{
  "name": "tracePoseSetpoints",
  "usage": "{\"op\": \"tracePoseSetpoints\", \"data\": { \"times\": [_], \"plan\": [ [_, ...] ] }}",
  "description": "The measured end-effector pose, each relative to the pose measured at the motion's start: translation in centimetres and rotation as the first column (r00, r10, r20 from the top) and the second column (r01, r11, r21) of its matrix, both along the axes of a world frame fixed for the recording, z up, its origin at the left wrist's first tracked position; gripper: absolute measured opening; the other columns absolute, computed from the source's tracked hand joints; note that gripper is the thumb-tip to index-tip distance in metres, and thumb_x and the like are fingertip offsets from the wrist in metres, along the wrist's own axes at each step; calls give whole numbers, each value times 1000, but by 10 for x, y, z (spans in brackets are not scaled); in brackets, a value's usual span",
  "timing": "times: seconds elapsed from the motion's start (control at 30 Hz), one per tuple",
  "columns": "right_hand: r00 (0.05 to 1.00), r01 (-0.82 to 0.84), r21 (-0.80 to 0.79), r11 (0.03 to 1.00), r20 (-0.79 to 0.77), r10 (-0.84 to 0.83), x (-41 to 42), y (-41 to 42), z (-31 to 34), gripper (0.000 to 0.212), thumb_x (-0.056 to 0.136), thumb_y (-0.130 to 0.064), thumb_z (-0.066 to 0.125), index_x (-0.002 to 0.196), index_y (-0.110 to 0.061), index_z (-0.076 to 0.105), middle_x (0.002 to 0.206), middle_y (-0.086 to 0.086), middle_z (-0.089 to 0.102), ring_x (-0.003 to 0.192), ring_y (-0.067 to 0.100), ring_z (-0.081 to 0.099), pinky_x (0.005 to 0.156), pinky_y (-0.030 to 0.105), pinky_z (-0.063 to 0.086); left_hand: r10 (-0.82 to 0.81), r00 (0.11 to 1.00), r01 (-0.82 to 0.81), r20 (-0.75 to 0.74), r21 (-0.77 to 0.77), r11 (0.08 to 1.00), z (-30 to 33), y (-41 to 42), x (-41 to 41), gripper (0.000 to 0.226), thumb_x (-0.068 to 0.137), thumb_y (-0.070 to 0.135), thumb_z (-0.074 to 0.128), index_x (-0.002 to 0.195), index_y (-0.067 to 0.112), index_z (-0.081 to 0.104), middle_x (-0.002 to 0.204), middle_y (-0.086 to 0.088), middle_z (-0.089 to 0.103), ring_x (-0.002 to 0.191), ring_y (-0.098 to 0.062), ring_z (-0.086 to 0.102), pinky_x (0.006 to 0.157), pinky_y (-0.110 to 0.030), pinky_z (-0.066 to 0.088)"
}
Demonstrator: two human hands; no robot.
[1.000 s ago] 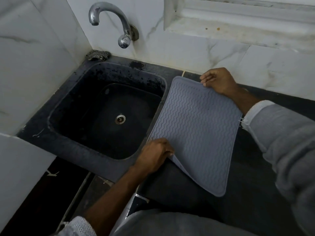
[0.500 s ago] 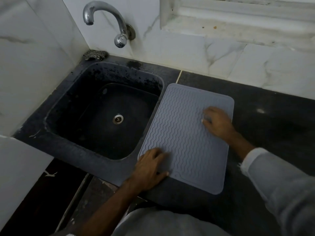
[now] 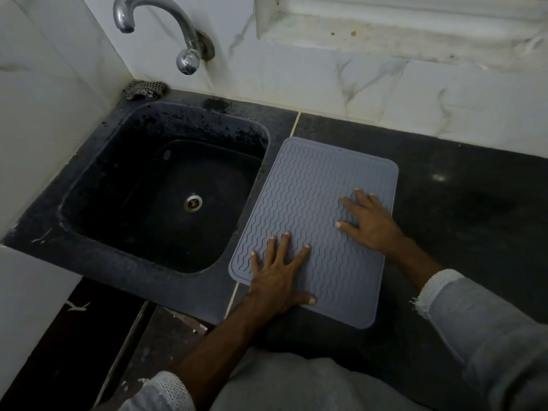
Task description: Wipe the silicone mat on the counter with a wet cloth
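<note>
At the far left corner of the desk (image 3: 462, 203), against the wall and behind the sink (image 3: 89, 179), lies a small crumpled checked cloth (image 3: 144, 89); nobody is touching it, and whether it is wet cannot be told. Above it a curved metal tap (image 3: 160, 28) reaches out from the wall, with no water seen running. The sink itself is a dark basin set into the left part of the desk; its bowl shows only a metal drain (image 3: 193, 202) and some dark specks on the far wall, nothing else lying in it. Just right of the sink's right rim, the grey silicone mat (image 3: 314, 185) with its wavy ribs lies flat on the desk, its near corners close to the front edge. The left hand (image 3: 277, 277) rests on the mat's near left corner, fingers spread straight and pressing down, gripping nothing. The right hand (image 3: 370, 223) lies flat near the mat's right edge, fingers likewise straight and spread, holding nothing. By my reading, the mat is merely laid out and smoothed; no wiping has begun, so fetching the cloth, wetting it if needed, and the whole wipe remain
</note>
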State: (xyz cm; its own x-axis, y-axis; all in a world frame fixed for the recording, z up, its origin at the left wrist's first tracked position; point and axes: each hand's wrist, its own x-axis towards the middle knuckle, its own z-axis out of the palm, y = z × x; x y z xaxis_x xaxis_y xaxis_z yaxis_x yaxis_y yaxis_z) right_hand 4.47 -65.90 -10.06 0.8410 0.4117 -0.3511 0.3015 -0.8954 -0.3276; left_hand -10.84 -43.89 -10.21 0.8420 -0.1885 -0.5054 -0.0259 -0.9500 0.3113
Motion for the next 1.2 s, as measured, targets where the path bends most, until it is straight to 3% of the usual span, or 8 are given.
{"op": "tracePoseSetpoints", "data": {
  "times": [0.8,0.93,1.07,1.2],
  "plan": [
    [999,-4,78,997,39,1,4,-1,-10,71,89,-58,43,148,-29,16,158,1,0,143,30,-6,113,53,4,30,999,-30,-27,7,1000,4,-4,4,115,71,69,63,145,42,-20,150,0,-40,137,-30,-35,110,-62,-12],
    [979,103,227,968,150,-139,-4,-7,0,67,89,-55,44,146,-24,25,157,4,12,144,25,1,114,50,7,110,984,-108,139,-22,994,6,-2,14,107,72,81,49,147,40,-14,155,2,-30,142,-25,-25,112,-54,-11],
    [910,189,213,959,329,-253,14,-26,30,62,92,-54,40,144,-21,31,155,6,20,144,25,9,116,49,10,105,934,-124,340,34,992,38,3,69,102,76,82,39,151,30,-7,158,-1,-21,145,-23,-18,115,-53,-8],
    [780,241,283,928,512,-359,49,-55,89,60,92,-53,39,141,-19,37,152,9,28,142,27,15,114,51,14,49,815,-80,578,28,996,109,-2,146,100,80,78,36,153,22,0,160,-1,-11,147,-21,-10,116,-54,-2]
  ]
}}
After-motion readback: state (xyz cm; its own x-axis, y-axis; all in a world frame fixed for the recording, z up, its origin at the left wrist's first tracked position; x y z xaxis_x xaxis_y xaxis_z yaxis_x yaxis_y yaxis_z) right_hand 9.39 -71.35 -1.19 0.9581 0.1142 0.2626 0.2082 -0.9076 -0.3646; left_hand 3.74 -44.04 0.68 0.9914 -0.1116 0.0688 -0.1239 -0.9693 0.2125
